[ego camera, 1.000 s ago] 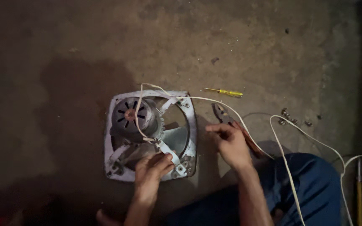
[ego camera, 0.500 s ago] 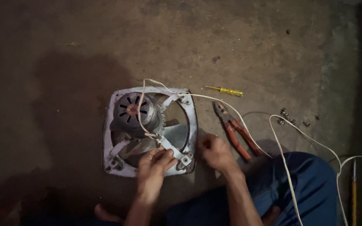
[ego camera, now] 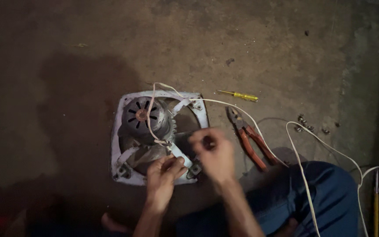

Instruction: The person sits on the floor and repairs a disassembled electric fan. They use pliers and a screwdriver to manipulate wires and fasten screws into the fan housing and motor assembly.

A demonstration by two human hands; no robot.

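since the earlier frames the right hand [ego camera: 212, 154] has come off the red-handled pliers [ego camera: 252, 143] and moved in over the lower right part of the exhaust fan [ego camera: 156, 136], where it now shows blurred with motion; the left hand [ego camera: 164, 175] has stayed at the fan's bottom edge. the pliers now lie alone on the concrete floor [ego camera: 66, 52], just right of the fan's frame, jaws pointing up the picture and handles toward the person's blue-clad leg [ego camera: 312, 202].

the fan lies flat on the floor, a square white frame with a round grey motor [ego camera: 143, 116] in its upper left and white struts running to the corners. the left hand's fingers are curled and pressed together on the lower strut, near the bottom right corner of the frame; whether they pinch something small there cannot be told. the right hand is bunched into a loose fist above the same corner, fingertips drawn together, but the blur hides whether anything is held.

a white cable [ego camera: 294, 149] loops over the motor, leaves the fan's top edge, passes beside the pliers and runs across the leg. a yellow-handled screwdriver [ego camera: 241, 95] lies above the pliers, apart from them. a few small screws [ego camera: 305, 125] sit to the right, near the cable's bend.
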